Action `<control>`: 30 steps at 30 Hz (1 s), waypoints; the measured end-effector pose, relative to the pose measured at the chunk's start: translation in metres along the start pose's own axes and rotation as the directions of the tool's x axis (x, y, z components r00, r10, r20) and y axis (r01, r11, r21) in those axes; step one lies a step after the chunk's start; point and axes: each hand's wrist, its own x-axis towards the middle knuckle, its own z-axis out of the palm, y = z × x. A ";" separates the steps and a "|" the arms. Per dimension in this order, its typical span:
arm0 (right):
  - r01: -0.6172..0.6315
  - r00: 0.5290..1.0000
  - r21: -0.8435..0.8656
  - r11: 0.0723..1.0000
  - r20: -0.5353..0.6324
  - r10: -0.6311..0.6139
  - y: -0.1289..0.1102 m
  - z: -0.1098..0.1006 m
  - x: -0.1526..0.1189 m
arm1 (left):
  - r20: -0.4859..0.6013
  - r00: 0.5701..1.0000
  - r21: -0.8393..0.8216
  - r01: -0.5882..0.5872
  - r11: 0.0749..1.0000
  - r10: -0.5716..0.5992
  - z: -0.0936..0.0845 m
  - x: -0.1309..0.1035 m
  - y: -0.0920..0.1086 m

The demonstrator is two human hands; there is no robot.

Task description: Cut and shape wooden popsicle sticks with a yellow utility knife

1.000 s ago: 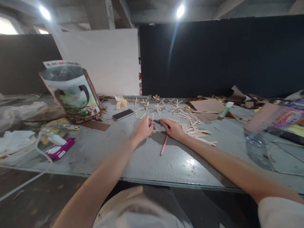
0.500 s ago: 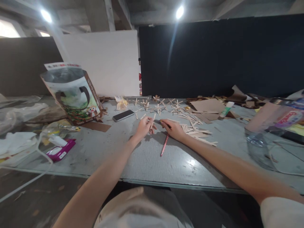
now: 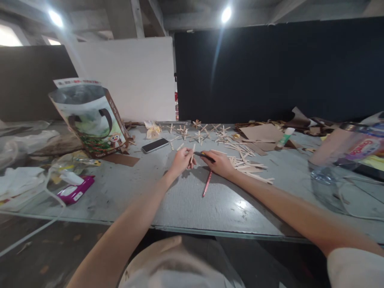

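Over the grey tabletop (image 3: 120,200), the left hand (image 3: 180,161) pinches a wooden stick (image 3: 193,153) near upright, leaving its side exposed to the dark tool (image 3: 199,154) gripped at its three o'clock by the right hand (image 3: 221,163).

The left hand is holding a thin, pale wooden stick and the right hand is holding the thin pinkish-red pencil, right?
Not quite: the right hand holds a slim black tool, and the thin pinkish-red pencil lies on the grey table. The left hand does hold a thin, pale wooden stick. The head view shows this.
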 end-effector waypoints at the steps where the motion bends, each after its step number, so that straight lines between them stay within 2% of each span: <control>1: 0.005 1.000 -0.021 1.000 0.006 -0.005 0.000 -0.001 0.000 | -0.005 1.000 -0.006 0.000 1.000 0.000 0.000 0.000 0.000; 10: 0.090 0.996 -0.153 0.984 0.041 -0.085 0.000 -0.002 -0.001 | -0.022 0.998 -0.035 0.057 0.998 -0.058 0.000 0.002 -0.002; 18: 0.139 0.990 -0.168 0.976 0.057 -0.132 -0.001 -0.006 0.000 | -0.053 0.991 -0.094 0.116 0.989 -0.121 -0.001 0.006 -0.004; 24: 0.157 0.986 -0.122 0.980 0.083 -0.147 0.000 -0.006 0.000 | -0.025 0.984 -0.243 0.167 0.956 -0.178 -0.002 0.009 -0.005; 30: 0.184 0.981 -0.099 0.978 0.084 -0.176 0.000 -0.004 0.001 | -0.023 0.985 -0.228 0.159 0.960 -0.169 -0.004 0.011 -0.007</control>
